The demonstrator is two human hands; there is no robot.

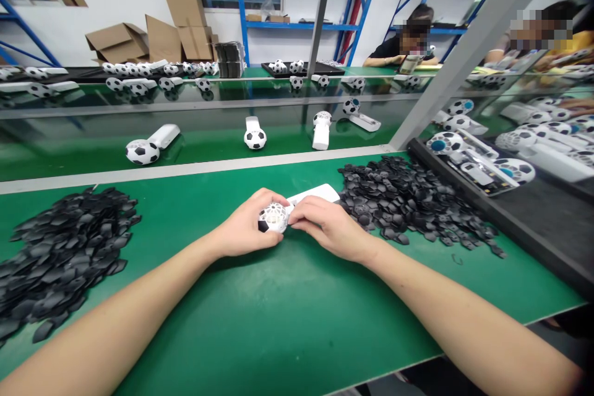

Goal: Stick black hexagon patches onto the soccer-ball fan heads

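My left hand [250,226] is closed around a soccer-ball-shaped handheld fan [273,218], thumb below and fingers above its round head. The head shows an open white grille and a black panel. Its white handle [318,195] points away to the right. At the right side of the head, my right hand [325,223] has thumb and forefinger pinched together; whatever is between the fingertips is too small or hidden to make out. A heap of small black plastic pieces [399,198] lies just beyond my right hand. Another such heap [69,253] spreads out on the left.
A black tray [524,223] with several ball-shaped fans stands at the right, beside a slanted grey post [464,55]. Past a pale rail [199,167], more fans [143,151] lie on a green belt [208,145]. Two people sit across at the right back.
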